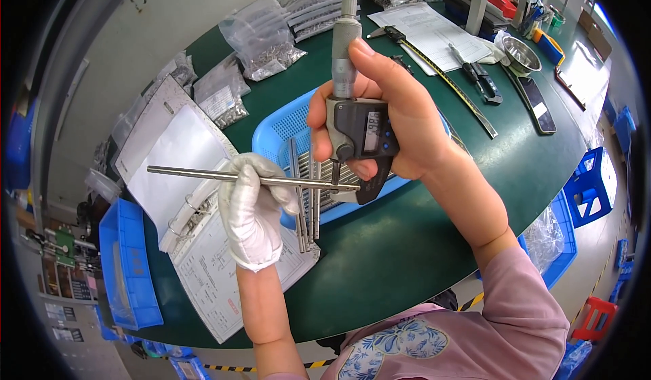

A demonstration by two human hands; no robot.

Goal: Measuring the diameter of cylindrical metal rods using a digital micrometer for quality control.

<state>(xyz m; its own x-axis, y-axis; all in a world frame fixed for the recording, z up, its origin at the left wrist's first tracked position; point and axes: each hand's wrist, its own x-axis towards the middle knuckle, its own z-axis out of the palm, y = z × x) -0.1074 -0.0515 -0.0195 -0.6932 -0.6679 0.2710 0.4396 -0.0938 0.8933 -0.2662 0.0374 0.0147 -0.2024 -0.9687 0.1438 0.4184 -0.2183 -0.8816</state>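
Observation:
My left hand (249, 207), in a white glove, pinches a thin metal rod (190, 172) that lies nearly level, its right end between the jaws of a digital micrometer (358, 127). Bare, my right hand (407, 108) grips that micrometer, with the thumb up along its grey barrel and the small screen facing me. Behind both hands sits a light-blue perforated basket (271, 132) filled with several similar rods. A few rods (303, 227) rest across its near rim, partly hidden by the held rod and my glove.
An open ring binder (193, 207) with papers lies at left, beside a blue bin (129, 264). Bags of small metal parts (261, 37) line the back. At right on the green table (386, 258) are a caliper (441, 74), another micrometer (478, 78), a phone (536, 102) and a metal bowl (521, 54).

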